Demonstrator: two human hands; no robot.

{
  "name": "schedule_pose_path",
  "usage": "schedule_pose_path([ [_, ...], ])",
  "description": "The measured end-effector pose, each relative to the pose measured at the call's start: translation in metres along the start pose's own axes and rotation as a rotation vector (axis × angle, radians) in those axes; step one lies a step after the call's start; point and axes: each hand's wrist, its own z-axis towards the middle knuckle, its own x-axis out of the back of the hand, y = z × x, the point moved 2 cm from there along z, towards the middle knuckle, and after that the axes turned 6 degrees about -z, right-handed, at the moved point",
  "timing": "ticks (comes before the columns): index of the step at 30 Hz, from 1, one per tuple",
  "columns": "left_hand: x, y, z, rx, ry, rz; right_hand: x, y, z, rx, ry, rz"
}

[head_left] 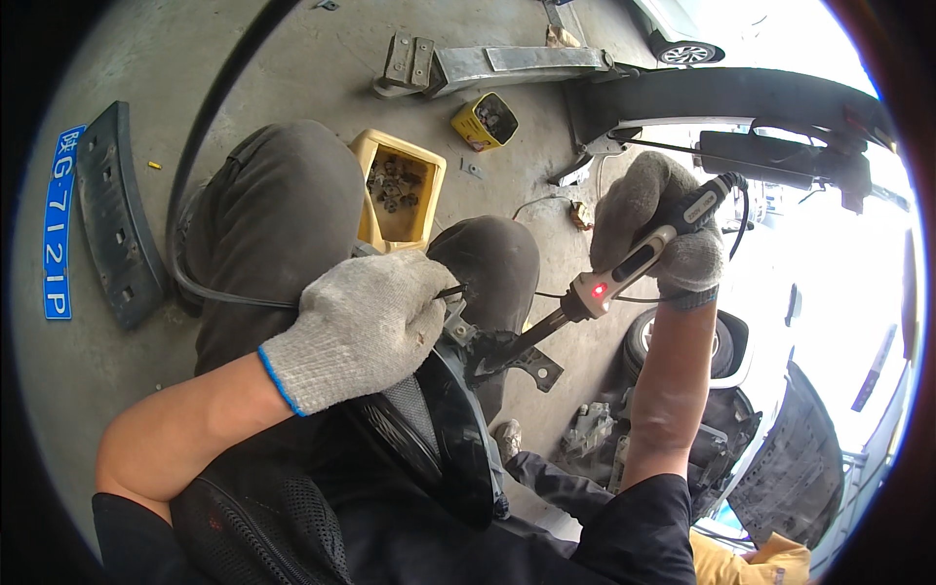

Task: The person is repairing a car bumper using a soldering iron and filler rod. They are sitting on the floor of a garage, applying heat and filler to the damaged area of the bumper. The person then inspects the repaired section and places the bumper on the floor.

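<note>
My gloved right hand [632,210] is closed round the handle of a soldering iron [636,261], which has a glowing red light. The iron's dark metal shaft slants down to the left, and its tip meets a black plastic mounting tab [492,353] on a glossy, curved black car part [466,429], perhaps a headlight, resting on my lap. My gloved left hand [366,317] lies over the upper left of this part. Its thumb and fingers pinch a short, thin black strip [450,292], whose end points toward the tab. The exact contact at the iron's tip is hard to make out.
Beyond my knees stand a yellow tub [437,185] of small metal fasteners and a smaller yellow container [485,121]. A blue license plate [60,229] and a black bumper strip [119,214] lie left. A large bumper [721,97] is at far right. The iron's cord [746,219] hangs beside my right hand.
</note>
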Motion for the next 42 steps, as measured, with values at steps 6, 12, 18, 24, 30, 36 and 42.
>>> schedule_pose_path([
  [6,0.0,-0.001,0.0,0.001,-0.002,-0.002,0.002,0.003,-0.002,-0.014,0.022,-0.022],
  [12,0.0,-0.001,-0.001,-0.006,-0.001,-0.004,0.003,-0.003,-0.004,-0.004,0.038,-0.017],
  [18,-0.001,-0.002,-0.001,-0.02,0.02,-0.008,0.0,-0.009,-0.005,0.018,0.115,-0.006],
  [24,0.0,-0.001,0.0,-0.004,0.005,-0.006,0.003,-0.005,-0.008,-0.01,0.092,-0.008],
  [30,-0.002,-0.002,-0.001,-0.036,0.018,0.007,-0.006,-0.004,-0.002,0.031,0.08,-0.007],
  [36,0.001,-0.001,0.0,-0.011,0.006,0.004,-0.003,-0.003,0.001,0.041,0.055,0.019],
  [42,-0.001,-0.001,-0.001,-0.019,0.018,0.003,-0.003,-0.003,-0.008,-0.021,0.086,0.011],
])
